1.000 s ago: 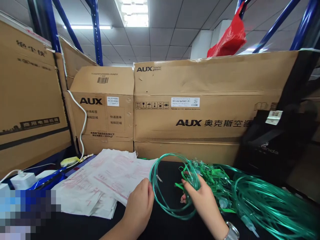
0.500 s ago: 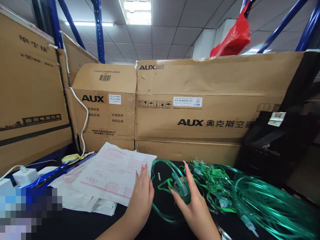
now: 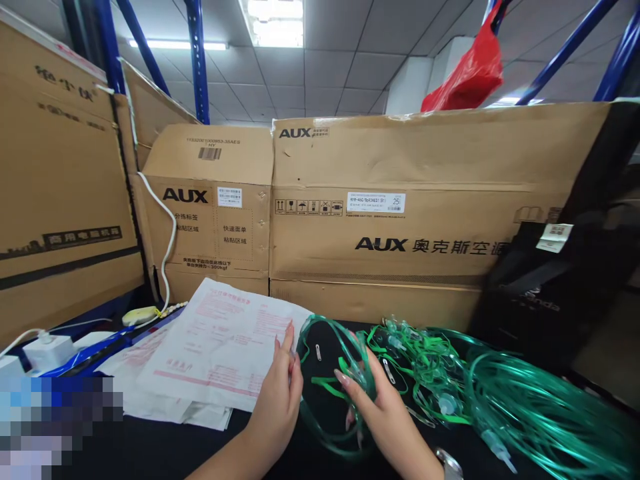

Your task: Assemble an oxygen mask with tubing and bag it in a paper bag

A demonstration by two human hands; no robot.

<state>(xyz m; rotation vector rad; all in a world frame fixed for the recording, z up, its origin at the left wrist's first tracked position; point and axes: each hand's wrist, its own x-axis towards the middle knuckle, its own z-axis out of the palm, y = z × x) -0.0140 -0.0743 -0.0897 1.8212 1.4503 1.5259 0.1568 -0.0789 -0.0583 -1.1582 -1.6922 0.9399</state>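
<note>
My right hand (image 3: 376, 393) is closed round a looped coil of green tubing (image 3: 327, 445), with a green strap (image 3: 327, 385) inside the loop. Part of the bundle is hidden behind the fingers. My left hand (image 3: 277, 383) is at the right edge of a white printed bag (image 3: 210, 340), its fingers closed on that edge, though the grip is partly hidden. The left side of the coil touches or passes just beside this hand. A small metal strip (image 3: 319, 353) lies on the black surface, seen through the loop.
Tangled green tubing and straps (image 3: 425, 373) lie right of my hands, beside a large green tubing coil (image 3: 540, 407). More white bags (image 3: 165, 407) lie beneath the top one. Cardboard boxes (image 3: 320, 260) stand behind; a white charger (image 3: 50, 353) sits at left.
My right hand has closed round the tubing coil and tilted it toward my left hand. The top white bag has shifted slightly left. A second metal strip shows beside my right hand.
</note>
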